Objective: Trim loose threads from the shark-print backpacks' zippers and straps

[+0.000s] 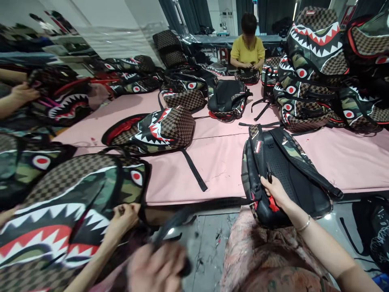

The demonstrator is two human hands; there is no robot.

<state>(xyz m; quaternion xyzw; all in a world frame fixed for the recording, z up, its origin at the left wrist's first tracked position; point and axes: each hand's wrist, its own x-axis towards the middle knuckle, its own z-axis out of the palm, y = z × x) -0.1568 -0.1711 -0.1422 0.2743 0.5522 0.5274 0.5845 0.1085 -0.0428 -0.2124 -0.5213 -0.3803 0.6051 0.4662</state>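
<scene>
My right hand, with a bracelet at the wrist, is closed around small dark-tipped thread snips. It rests against a backpack that leans on the table's front edge, its black padded back and shoulder straps facing up. A bit of red shows beneath the hand. Low in the middle, my left hand is smeared by motion; its fingers appear curled around a black strap, also blurred. Where that strap leads cannot be made out.
A co-worker's hand pinches a shark-mouth backpack at left. Another person in yellow works across the pink table. Piled backpacks stand at right; one backpack lies mid-table. A dark bag sits at lower right.
</scene>
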